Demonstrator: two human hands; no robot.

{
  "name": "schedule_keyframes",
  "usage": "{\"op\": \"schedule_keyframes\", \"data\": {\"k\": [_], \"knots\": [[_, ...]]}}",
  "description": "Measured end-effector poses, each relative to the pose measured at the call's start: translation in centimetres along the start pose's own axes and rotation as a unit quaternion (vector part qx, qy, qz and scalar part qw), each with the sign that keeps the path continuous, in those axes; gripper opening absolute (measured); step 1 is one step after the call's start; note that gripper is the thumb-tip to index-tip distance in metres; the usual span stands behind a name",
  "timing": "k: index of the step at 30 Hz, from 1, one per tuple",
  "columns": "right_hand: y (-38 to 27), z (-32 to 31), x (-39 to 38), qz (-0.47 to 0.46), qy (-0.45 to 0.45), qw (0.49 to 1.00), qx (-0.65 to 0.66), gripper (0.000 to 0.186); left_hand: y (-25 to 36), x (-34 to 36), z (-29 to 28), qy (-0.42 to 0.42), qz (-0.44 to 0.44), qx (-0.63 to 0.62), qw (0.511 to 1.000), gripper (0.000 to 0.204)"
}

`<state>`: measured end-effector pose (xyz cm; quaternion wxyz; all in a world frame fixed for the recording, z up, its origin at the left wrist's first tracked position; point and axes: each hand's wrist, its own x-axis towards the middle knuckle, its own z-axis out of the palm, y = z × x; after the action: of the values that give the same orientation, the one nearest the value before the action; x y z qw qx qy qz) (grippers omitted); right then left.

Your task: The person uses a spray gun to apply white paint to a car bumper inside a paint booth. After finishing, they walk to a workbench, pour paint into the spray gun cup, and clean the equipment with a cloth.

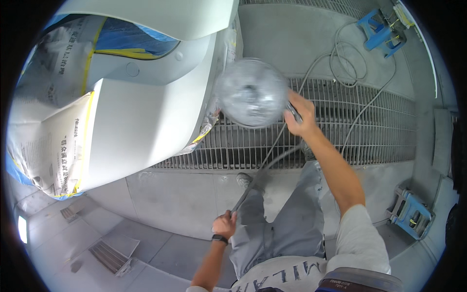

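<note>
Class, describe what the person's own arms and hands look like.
The left hand is ungloved, with a dark, rectangular-faced wristwatch at its wrist; the right hand is ungloved too, without a watch. A short, pale grey fabric sleeve tops the right arm.

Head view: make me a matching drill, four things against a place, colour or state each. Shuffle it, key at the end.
Things
1. Right hand
2. Left hand
3. Watch
4. Masking paper

Descriptions
A. Closed around the grey hose
B. Bordered by yellow tape, at picture left
C. At the handle of the blurred, round silvery thing
D. Dark, strapped on

Pairs: 1-C, 2-A, 3-D, 4-B
</note>
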<state>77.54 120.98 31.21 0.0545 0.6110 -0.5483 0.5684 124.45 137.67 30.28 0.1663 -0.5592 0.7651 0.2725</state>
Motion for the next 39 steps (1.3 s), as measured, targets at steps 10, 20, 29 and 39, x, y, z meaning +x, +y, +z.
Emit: {"op": "schedule_keyframes", "data": {"k": [10,20,29,39], "knots": [[3.7,-1.4,0.7,0.054,-0.095,0.984,0.142,0.042,-2.1,4.8,0.4,0.069,0.056,0.025,0.996,0.036],[6.6,1.8,2.2,0.0,-0.078,0.985,0.157,0.047,-3.9,19.5,8.6,0.267,0.165,0.063,0.947,0.038],[4.6,6.0,1.2,-0.019,0.014,0.991,0.133,0.047,-7.1,24.8,13.0,0.343,0.207,0.095,0.912,0.035],[-0.2,7.7,1.2,0.006,0.035,0.994,0.103,0.047,-11.0,22.0,14.4,0.338,0.195,0.054,0.919,0.033]]}}
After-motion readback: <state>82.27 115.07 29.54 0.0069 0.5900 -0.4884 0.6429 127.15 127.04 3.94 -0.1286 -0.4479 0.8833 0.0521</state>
